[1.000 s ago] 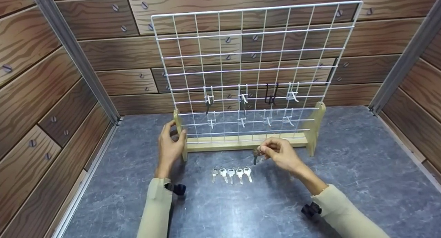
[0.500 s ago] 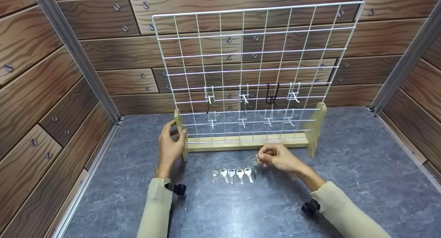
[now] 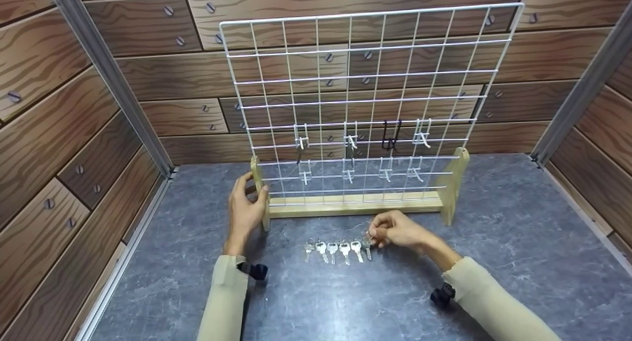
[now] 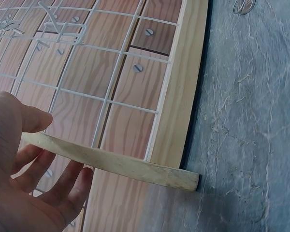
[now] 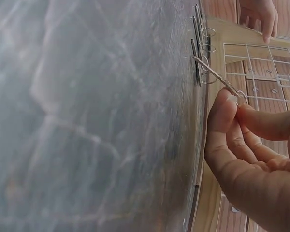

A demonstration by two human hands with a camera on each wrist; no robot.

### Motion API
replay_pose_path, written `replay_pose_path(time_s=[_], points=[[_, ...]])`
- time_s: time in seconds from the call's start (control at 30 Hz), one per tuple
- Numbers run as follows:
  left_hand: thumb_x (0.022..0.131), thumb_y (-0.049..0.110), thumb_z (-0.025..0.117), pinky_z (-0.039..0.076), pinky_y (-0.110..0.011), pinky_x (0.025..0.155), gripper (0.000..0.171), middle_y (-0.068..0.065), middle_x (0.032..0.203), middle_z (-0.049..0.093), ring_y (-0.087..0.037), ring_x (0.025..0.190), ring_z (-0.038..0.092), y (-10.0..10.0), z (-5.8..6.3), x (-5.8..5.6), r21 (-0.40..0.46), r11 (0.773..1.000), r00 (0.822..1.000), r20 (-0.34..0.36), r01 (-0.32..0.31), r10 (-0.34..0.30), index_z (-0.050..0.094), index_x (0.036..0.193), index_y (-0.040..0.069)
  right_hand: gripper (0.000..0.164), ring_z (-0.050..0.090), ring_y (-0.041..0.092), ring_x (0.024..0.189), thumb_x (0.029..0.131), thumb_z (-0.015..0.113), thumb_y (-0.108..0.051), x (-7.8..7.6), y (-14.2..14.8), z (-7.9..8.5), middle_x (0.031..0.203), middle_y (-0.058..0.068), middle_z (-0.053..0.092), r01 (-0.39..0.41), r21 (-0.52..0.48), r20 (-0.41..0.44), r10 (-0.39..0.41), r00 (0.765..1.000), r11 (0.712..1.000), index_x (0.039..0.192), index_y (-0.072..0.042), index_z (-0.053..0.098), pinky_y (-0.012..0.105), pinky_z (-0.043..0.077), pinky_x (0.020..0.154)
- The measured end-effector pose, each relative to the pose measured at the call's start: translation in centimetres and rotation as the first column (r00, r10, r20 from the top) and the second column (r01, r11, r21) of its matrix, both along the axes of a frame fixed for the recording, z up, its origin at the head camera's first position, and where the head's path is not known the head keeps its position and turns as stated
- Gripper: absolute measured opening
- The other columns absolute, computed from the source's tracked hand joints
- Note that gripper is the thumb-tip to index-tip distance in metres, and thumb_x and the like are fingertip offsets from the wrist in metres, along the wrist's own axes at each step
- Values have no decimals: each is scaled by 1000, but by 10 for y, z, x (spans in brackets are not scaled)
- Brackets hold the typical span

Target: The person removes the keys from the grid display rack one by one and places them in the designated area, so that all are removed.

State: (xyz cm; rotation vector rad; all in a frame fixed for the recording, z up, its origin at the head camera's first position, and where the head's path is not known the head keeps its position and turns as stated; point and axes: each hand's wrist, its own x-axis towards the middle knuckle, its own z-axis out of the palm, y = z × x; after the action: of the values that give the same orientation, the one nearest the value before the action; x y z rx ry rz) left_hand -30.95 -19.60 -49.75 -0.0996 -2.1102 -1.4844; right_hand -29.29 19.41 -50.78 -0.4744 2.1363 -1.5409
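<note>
My left hand (image 3: 245, 208) grips the left upright of the wooden stand (image 3: 355, 208), thumb on one side and fingers on the other; the left wrist view shows the end piece (image 4: 121, 166) between them. In front of the stand, my right hand (image 3: 399, 230) pinches a key (image 3: 367, 247) by its ring. In the right wrist view the key (image 5: 213, 73) slants down, its tip at or near the tabletop beside other keys (image 5: 197, 53). Several silver keys (image 3: 332, 251) lie in a row just left of it.
A white wire grid (image 3: 350, 16) rises from the stand. Two rows of hooks hang on it, mostly white (image 3: 421, 138), with one black hook (image 3: 390, 142). Dark keys (image 3: 299, 156) appear to hang from two upper-left hooks. Wood-patterned walls (image 3: 168, 77) enclose the grey tabletop (image 3: 163, 262).
My right hand has lowered the key from in front of the stand's base to the right end of the row. The left hand stays on the upright.
</note>
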Motion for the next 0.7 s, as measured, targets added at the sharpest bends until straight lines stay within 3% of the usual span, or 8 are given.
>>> replay_pose_path(time_s=[0.2,0.5,0.7], points=[[96,3,74,66,-50,93,46,-23,135,65,-43,114,72,0,1,0,-11,1000,1000,-7,-11,10,62,140,-2,11,72,18,81,98,57,10,0,-3,0,94,17,73,8,25,5,-8,1000,1000,104,14,66,28,66,72],[95,1,75,67,-46,91,46,-23,132,65,-41,112,73,-1,0,-1,-4,1000,1000,-22,-5,5,63,139,-4,10,69,17,73,96,57,13,2,-12,1,87,16,72,57,170,-130,-35,991,984,94,10,67,28,66,65],[94,0,75,67,-48,90,46,-24,132,65,-42,111,73,-1,-1,-2,4,1000,1000,-29,2,-1,62,139,-5,14,64,15,69,91,63,11,7,-18,5,78,6,69,117,305,-277,-30,960,945,85,0,70,26,60,60]])
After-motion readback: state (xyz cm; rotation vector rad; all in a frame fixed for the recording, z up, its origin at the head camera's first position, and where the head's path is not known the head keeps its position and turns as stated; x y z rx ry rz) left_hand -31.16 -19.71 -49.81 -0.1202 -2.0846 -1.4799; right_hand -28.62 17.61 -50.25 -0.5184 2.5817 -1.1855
